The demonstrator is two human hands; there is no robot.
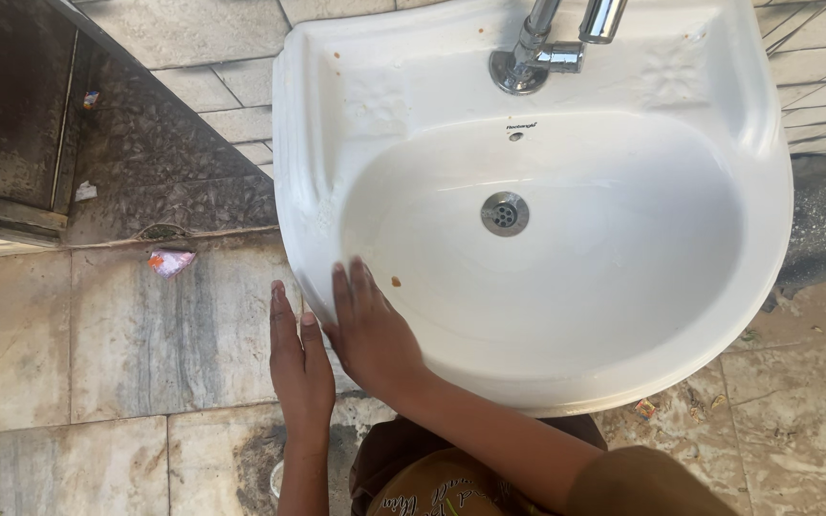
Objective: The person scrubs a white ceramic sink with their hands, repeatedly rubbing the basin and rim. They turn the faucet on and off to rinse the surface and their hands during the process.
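Note:
A white ceramic washbasin [769, 191] fills the upper right of the head view, dry, with a metal drain [505, 213] in its bowl and a chrome tap [535, 55] at the back. My right hand [367, 330] lies flat on the basin's near-left rim, fingers stretched out and reaching just into the bowl, holding nothing. My left hand [300, 368] hovers beside it, just outside the rim and over the floor, fingers straight and empty. A small brown spot [396, 282] sits on the bowl by my right fingertips.
Stained stone floor tiles [145, 334] spread to the left and below. A pink crumpled wrapper [170, 261] lies by a dark rough step [164, 162]. Small litter [644, 409] lies under the basin's right side. My brown and yellow clothing [432, 483] shows at the bottom.

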